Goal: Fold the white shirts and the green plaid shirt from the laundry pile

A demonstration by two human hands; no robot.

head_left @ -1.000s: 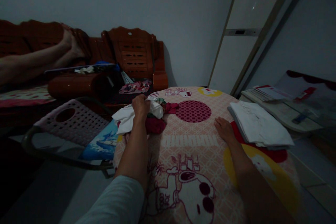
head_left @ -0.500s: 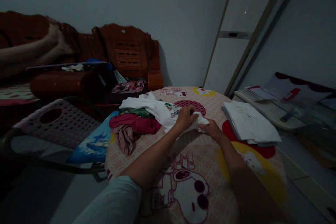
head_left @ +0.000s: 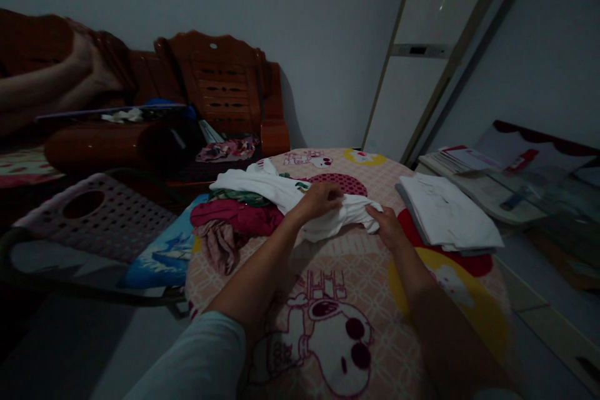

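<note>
A white T-shirt [head_left: 323,228] with a small green print stretches across the table, its left part lying over a heap of clothes. My left hand [head_left: 321,200] is on the middle of the shirt, fingers curled down at the cloth and partly hidden. At the shirt's right end, my right hand [head_left: 387,225] pinches the bunched fabric between thumb and fingers. The heap on the left holds a crimson garment [head_left: 234,217], a green patterned one [head_left: 244,197] and a dusty-pink cloth [head_left: 219,247]. Right of my right hand lies a folded stack of white and grey clothes [head_left: 447,212].
A patterned cloth covers the round table [head_left: 337,269]. Left of it stands a woven chair [head_left: 98,219] with a blue cushion [head_left: 169,250]. Behind are a wooden sofa [head_left: 225,94] and another person's legs [head_left: 56,84]. A side table [head_left: 497,200] stands at the right.
My right hand has moved slightly right, drawing the shirt's end out from my left hand. My left hand has shifted a little left, and more white cloth shows between them.
</note>
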